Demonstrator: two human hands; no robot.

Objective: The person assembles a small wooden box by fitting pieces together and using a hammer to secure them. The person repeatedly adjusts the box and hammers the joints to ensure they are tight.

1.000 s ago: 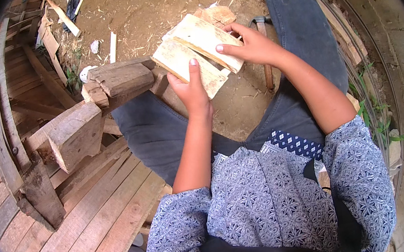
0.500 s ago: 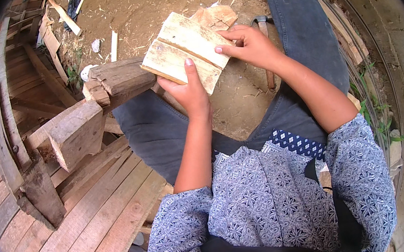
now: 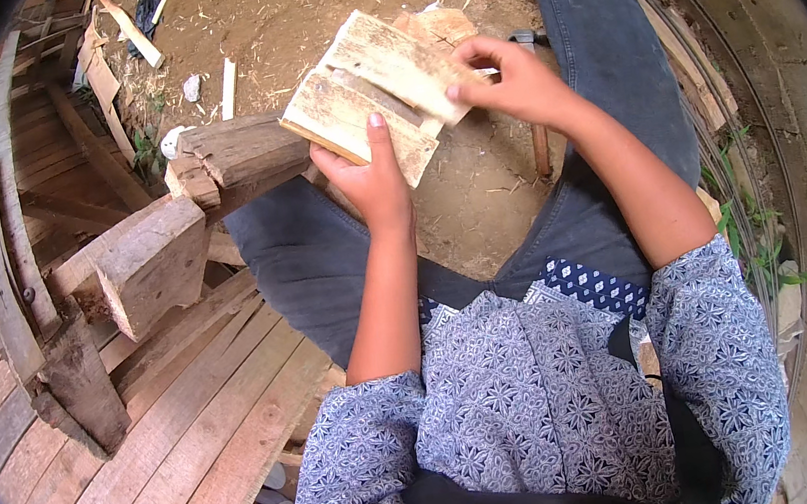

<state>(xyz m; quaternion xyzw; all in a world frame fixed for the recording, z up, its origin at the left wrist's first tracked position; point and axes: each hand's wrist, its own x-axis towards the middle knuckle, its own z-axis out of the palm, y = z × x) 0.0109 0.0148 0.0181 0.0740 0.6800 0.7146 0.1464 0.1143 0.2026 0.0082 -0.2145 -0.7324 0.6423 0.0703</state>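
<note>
Ground (image 3: 265, 27) of brown dirt, strewn with wood shavings, fills the top and middle of the view; a floor of wooden planks (image 3: 158, 463) spreads along the left; a patterned blue-and-white shirt (image 3: 511, 390) covers the person's body, above dark trousers (image 3: 620, 84) with the legs wide apart; a rough wooden beam (image 3: 246, 155) juts in from the left as far as the left leg, and a thick wood block (image 3: 154, 268) is beside it.

Between the knees, above the dirt, are two pale boards side by side, a narrow gap between them; the left hand (image 3: 373, 170) grips the near board (image 3: 352, 122), thumb pressed flat on its top, the other fingers mostly hidden below, so I cannot tell how they lie; the right hand (image 3: 514, 87) pinches the right end of the far board (image 3: 390, 57) between thumb and forefinger, a little blurred, the other fingers curled.

Beyond the far board lies a chunk of wood (image 3: 444, 25); a hammer (image 3: 541, 149) is near the right leg, partly behind the right hand; farther left are a thin pale stick (image 3: 229, 89) and a small white lump (image 3: 192, 87).
</note>
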